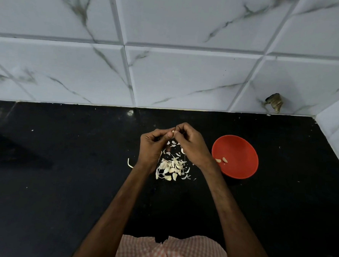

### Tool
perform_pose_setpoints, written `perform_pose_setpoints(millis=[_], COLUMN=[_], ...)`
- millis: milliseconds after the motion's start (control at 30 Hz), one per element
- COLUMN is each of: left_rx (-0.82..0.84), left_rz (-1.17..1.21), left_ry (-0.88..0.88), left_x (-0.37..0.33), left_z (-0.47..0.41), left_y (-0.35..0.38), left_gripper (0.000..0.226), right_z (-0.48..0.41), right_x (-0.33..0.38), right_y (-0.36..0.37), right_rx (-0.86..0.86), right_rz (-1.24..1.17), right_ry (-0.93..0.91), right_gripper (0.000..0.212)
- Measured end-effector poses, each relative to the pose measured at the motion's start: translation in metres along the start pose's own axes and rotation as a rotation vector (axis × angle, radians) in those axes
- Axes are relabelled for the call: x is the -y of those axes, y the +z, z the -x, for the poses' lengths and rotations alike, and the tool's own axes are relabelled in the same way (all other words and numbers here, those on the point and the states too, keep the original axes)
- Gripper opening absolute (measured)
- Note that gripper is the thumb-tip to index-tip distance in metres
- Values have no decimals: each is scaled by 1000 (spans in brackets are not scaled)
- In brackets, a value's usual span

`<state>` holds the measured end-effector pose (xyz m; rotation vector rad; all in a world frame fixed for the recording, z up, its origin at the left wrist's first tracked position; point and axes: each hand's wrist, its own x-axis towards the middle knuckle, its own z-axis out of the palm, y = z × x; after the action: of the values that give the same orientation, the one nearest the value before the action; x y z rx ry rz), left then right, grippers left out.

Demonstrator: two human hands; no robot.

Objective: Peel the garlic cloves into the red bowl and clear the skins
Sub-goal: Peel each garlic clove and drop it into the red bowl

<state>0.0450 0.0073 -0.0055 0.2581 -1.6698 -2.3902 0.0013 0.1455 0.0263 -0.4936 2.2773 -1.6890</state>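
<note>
Both hands meet above the black countertop (62, 181). The left hand (153, 145) and right hand (191, 143) have their fingertips curled in, pinching one garlic clove (173, 131) between them. It looks small, firm and slippery, best nipped at its tip. Papery, feather-light skins and unpeeled cloves (172, 168) lie heaped beneath, mid-counter. Two peeled cloves (222, 160) sit in the smooth red bowl (240, 150) towards the right edge.

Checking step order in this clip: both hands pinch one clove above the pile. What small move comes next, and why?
Probably peel the garlic clove pinched between the left hand and right hand, right there over the pile. It is not yet in the red bowl, which holds two peeled cloves.
</note>
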Motion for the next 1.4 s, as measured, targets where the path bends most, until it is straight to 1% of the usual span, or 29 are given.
perform_pose_setpoints(millis=[133, 233, 300, 400, 467, 733, 833, 967, 1100, 1200, 1300, 1400], left_rx=[-21, -55, -78, -91, -69, -80, -100, -116, -116, -113, -108, -97], left_rz=[31, 53, 89, 190, 247, 306, 327, 347, 347, 355, 316, 273], left_ry=[-17, -50, -76, -155, -232, -402, -445, -460, -445, -435, -420, -411], left_x=[2, 4, 4, -1, -3, -7, -8, -9, -9, -9, -7, -7], left_z=[2, 3, 4, 4, 3, 2, 1, 2, 2, 1, 2, 2], left_y=[5, 8, 9, 11, 11, 10, 11, 11, 12, 12, 10, 9], left_gripper=[19, 19, 24, 31, 33, 25, 26, 25, 31, 26, 20, 17], right_z=[1, -1, -2, -2, -1, 4, 7, 6, 3, 3, 3, 2], right_x=[-3, -4, -5, -6, -6, -7, -8, -9, -6, -4, -4, -5], right_y=[1, 4, 7, 11, 12, 10, 6, 0, -2, 5, 11, 12], right_rx=[2, -2, -14, -58, -83, -82, -55, -70, -158, -181, -241, -299], right_rz=[34, 93, 124, 97, 49, 39, 62, 96, 21, 53, 119, 142], right_ry=[-10, -34, -51, -70, -76, -112, -125, -147, -132, -169, -203, -207], right_gripper=[15, 13, 10, 6, 4, 2, 4, 8, 13, 15, 17, 11])
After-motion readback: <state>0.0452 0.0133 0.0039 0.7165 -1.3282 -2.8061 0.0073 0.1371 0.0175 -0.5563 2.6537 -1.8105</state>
